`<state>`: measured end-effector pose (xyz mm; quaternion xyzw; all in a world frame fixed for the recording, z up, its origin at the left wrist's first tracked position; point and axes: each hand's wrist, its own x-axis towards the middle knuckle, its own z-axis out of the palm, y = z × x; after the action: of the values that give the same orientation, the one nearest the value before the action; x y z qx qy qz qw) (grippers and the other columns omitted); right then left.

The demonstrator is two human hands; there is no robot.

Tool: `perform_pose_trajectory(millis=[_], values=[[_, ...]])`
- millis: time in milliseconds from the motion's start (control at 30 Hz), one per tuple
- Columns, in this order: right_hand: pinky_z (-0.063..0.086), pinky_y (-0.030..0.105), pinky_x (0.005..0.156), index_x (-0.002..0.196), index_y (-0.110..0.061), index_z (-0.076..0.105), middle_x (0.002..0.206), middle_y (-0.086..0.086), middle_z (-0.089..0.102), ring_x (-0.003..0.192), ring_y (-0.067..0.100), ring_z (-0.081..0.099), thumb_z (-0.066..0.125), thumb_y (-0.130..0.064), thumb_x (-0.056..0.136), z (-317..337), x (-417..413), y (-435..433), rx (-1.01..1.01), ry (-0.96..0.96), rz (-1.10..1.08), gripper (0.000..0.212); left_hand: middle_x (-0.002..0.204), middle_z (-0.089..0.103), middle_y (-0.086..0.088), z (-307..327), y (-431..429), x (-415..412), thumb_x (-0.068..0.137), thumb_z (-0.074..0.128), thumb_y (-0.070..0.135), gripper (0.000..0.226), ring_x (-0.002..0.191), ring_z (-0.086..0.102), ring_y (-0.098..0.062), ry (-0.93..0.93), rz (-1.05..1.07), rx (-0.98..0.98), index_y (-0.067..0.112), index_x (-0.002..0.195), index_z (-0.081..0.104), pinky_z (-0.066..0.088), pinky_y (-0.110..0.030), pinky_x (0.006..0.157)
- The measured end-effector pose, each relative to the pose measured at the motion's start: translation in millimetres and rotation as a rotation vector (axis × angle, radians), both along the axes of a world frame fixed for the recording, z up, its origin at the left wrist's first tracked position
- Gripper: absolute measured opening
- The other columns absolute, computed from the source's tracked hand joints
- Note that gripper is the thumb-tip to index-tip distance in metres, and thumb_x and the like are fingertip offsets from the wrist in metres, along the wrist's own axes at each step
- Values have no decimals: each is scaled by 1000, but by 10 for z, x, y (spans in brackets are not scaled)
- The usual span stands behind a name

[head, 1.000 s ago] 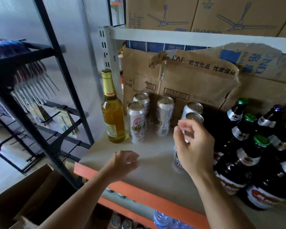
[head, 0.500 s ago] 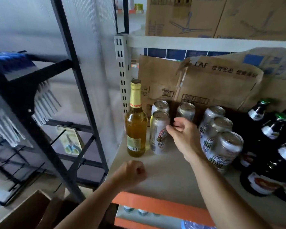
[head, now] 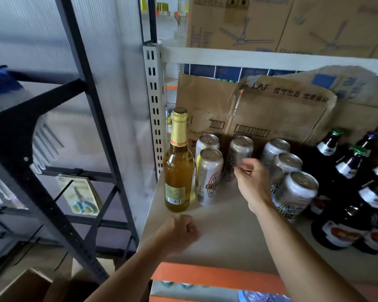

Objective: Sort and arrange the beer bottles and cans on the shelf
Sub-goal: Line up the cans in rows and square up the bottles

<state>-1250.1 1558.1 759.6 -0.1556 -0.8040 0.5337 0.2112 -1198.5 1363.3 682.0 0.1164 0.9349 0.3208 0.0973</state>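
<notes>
Though blurred, cans [head: 209, 175] seemingly upright, tops skyward.

The cans [head: 210, 177] in the middle are silvery metal with a soft sheen and glossy printed wraps. Left of them, the amber bottle [head: 179, 171] is clear, shiny glass with gold foil round its neck. The dark bottles [head: 345, 214] at right are glossy glass too. Behind, the cardboard boxes [head: 277, 114] look matt, creased and torn. The shelf board [head: 227, 225] is smooth and matt, its upright post [head: 154, 105] grey painted metal.
</notes>
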Motion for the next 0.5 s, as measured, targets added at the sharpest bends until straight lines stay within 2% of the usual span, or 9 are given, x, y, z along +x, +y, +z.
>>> perform_pose_trajectory(millis=[33,133,300,400,500], values=[[43,26,80,114,-9,61,98,2,63,94,19,61,65,-11,85,5,-19,26,3,0,-11,29,69,59,6,29,35,-6,82,60,25,13,66,54,-9,24,-14,27,19,70,58,35,-15,50],[38,23,78,115,-7,60,99,1,61,91,15,56,65,-11,85,28,-48,90,23,-12,-27,30,77,63,7,105,157,-23,84,60,22,9,73,60,-10,101,-38,142,17,85,67,46,-21,63],[44,30,84,117,-7,59,101,1,60,94,15,55,66,-13,85,-68,-22,173,36,-74,-23,33,111,66,5,172,379,-75,89,60,23,28,100,58,-2,213,-46,206,16,116,65,43,-12,81],[44,28,82,121,-5,57,102,2,58,94,16,56,66,-13,86,-153,3,218,5,-106,7,37,116,66,3,187,460,-125,90,60,24,29,103,59,-5,213,-52,186,16,118,63,45,-14,82],[45,29,78,119,-3,57,98,2,57,90,18,58,67,-12,86,-271,17,257,-30,-131,29,36,118,68,0,137,488,-173,89,61,23,30,106,63,-12,172,-68,147,15,117,64,51,-22,88]])
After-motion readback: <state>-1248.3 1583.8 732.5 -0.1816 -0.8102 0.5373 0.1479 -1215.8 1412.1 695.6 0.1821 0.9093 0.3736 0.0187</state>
